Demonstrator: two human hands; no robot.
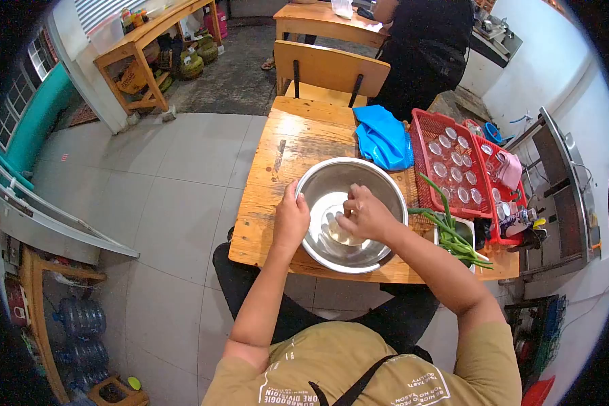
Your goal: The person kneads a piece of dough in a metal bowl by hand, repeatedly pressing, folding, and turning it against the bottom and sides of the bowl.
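A large steel mixing bowl (306, 252) stands on the wooden table in front of me. My left hand (291, 218) is closed on its left rim, thumb on the inner side. Over the inside of the bowl, my right hand (367, 215) has its fingers curled together, pointing down; whatever they hold is hidden. Just below those fingers, a small pale, yellowish patch (344, 235) shows at the bottom of the bowl. Right of the bowl, long green onions (453, 233) lie across a small metal container (468, 229), close to my right forearm.
A blue plastic bag (384, 139) lies behind the bowl on the wooden table (271, 162). Red crates (423, 172) with several upturned glasses stand at the right. Beyond the table are a wooden chair (335, 62) and a person in black (426, 51).
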